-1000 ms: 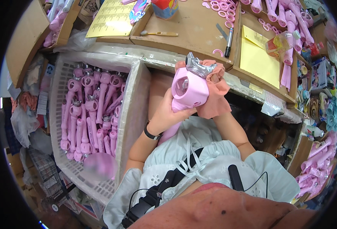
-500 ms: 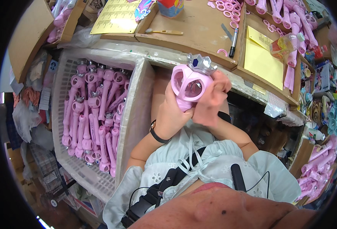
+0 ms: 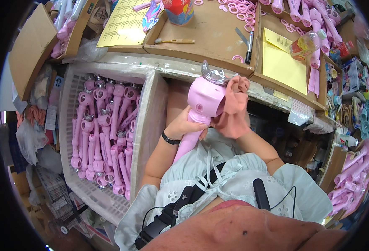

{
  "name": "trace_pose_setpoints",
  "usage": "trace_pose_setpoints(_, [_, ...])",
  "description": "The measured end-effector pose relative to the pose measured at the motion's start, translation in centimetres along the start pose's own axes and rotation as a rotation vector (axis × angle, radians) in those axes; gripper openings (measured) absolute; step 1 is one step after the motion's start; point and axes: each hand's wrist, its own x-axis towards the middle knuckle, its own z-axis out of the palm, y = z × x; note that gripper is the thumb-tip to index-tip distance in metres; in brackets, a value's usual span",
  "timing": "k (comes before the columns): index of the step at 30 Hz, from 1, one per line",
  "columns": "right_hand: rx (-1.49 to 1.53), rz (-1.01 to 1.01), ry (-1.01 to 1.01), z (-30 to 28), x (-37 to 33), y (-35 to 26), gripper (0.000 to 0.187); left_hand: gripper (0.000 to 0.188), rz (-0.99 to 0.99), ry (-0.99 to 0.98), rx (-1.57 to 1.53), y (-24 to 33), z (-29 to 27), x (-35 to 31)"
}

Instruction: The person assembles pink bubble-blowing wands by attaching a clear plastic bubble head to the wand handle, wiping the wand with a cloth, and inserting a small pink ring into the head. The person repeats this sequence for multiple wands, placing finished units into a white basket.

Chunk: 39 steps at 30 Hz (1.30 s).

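A pink toy wand [image 3: 205, 99] with a silver crown [image 3: 214, 75] is held over my lap, its handle slanting down toward me. My left hand [image 3: 182, 125] is closed around the handle just below the round head. A salmon-coloured cloth [image 3: 234, 112] lies against the right side of the head and crown. My right hand [image 3: 247, 120] is behind the cloth and grips it; most of its fingers are hidden. The smooth side of the head, with a small round emblem, faces up.
To my left, a white plastic crate [image 3: 69, 138] holds several similar wands. Ahead, a cardboard tray [image 3: 209, 37] carries pink rings, a toothbrush [image 3: 175, 41] and a black-capped marker [image 3: 249, 48]. A plastic bottle [image 3: 303, 47] lies beside yellow paper [image 3: 285, 71]. More pink parts [image 3: 352, 175] are piled at right.
The wand has been turned, so its smooth side replaces the window openings and the handle shows. My left hand has shifted down onto the handle. The cloth has moved up beside the crown.
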Motion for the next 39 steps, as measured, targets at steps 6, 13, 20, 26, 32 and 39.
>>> trace_pose_setpoints(6, [0.0,-0.006,0.046,0.8,-0.1,0.4,0.037,0.06,0.082,-0.225,-0.393,-2.1,-1.0,0.9])
trace_pose_setpoints(13, [0.096,-0.048,0.09,3.2,-1.5,0.2,0.038,0.074,0.113,-0.457,-0.769,-4.8,-3.2,1.4])
trace_pose_setpoints(20, [0.069,-0.193,-0.068,3.8,-1.5,0.7,0.038,0.065,0.173,-0.231,-0.612,-5.5,-4.4,0.6])
trace_pose_setpoints(26, [-0.115,-0.4,-0.157,3.2,-1.7,1.3,0.039,0.06,0.093,-0.11,-0.359,-2.9,-3.2,-0.4])
trace_pose_setpoints(32, [-0.136,-0.389,-0.213,1.6,-0.9,-0.2,0.041,0.062,0.082,-0.015,-0.184,-0.5,-0.6,-0.6])
trace_pose_setpoints(39, [-0.745,-0.568,0.176,-0.2,4.6,0.4,0.048,0.079,0.19,-0.042,-0.335,-0.9,-1.2,-1.1])
